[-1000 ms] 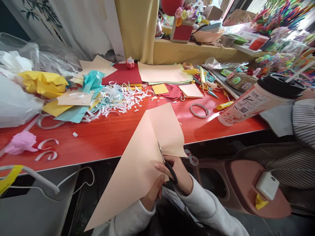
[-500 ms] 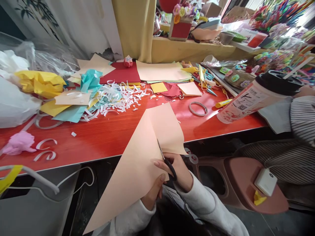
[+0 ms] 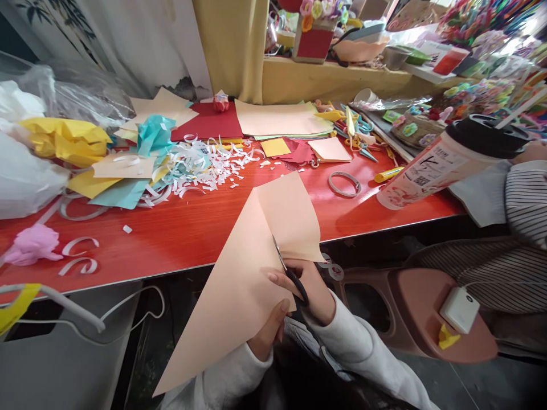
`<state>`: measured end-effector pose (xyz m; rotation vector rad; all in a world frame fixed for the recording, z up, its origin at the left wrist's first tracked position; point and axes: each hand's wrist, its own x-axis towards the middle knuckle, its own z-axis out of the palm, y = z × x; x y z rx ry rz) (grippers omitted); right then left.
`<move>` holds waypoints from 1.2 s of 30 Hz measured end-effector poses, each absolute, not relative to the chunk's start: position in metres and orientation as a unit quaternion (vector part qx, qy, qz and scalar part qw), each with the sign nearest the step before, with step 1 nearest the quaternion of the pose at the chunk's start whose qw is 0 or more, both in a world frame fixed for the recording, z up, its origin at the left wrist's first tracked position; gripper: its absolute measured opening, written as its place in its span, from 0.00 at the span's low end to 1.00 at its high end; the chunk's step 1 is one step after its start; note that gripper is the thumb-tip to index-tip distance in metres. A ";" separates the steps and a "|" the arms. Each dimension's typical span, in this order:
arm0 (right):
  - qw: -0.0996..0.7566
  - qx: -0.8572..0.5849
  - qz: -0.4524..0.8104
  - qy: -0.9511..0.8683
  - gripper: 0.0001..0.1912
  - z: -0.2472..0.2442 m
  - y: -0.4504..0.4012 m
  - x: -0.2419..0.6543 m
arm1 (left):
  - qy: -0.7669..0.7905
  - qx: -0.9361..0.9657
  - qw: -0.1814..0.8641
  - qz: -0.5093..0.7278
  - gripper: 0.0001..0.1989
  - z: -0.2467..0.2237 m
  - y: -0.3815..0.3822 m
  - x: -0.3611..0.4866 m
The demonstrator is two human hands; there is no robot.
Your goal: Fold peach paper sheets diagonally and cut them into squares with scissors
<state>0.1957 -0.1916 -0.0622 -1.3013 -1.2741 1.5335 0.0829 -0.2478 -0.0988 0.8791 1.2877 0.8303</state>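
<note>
A large peach sheet of paper (image 3: 239, 279) is held up in front of the table's near edge, its upper part resting over the red tabletop. My left hand (image 3: 270, 330) pinches the sheet's lower edge, thumb on top. In my right hand (image 3: 314, 290) is a pair of scissors (image 3: 296, 282) with black handles. Their blades lie in a cut in the paper, pointing away from me. Right of the cut, the paper's flap (image 3: 294, 213) bends off to the side. The lower blade is hidden by the sheet.
On the red table (image 3: 179, 245) lie white paper shreds (image 3: 213, 168), a bracelet-like ring (image 3: 344, 184) and stacked coloured paper (image 3: 277, 118). A lidded drink cup (image 3: 436, 165) stands right, near another person's striped sleeve (image 3: 527, 196). A pink stool (image 3: 448, 313) holds a white power bank (image 3: 460, 312).
The view has shifted slightly, so the table items sit a little higher. Both hands keep their hold, and the sheet's lower left corner has risen and moved slightly right.
</note>
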 end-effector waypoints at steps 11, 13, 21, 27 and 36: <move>0.397 -0.505 0.586 -0.493 0.17 -0.055 -0.190 0.192 | 0.553 0.411 0.633 0.353 0.22 -0.100 -0.251 0.081; 0.400 -0.506 0.590 -0.485 0.17 -0.055 -0.190 0.192 | 0.549 0.417 0.635 0.348 0.22 -0.099 -0.251 0.081; 0.402 -0.514 0.592 -0.473 0.16 -0.057 -0.192 0.191 | 0.555 0.403 0.641 0.345 0.22 -0.092 -0.250 0.083; 0.396 -0.515 0.587 -0.483 0.16 -0.054 -0.190 0.192 | 0.568 0.419 0.625 0.334 0.23 -0.091 -0.252 0.084; 0.377 -0.511 0.601 -0.485 0.19 -0.048 -0.189 0.193 | 0.576 0.459 0.598 0.316 0.23 -0.092 -0.253 0.084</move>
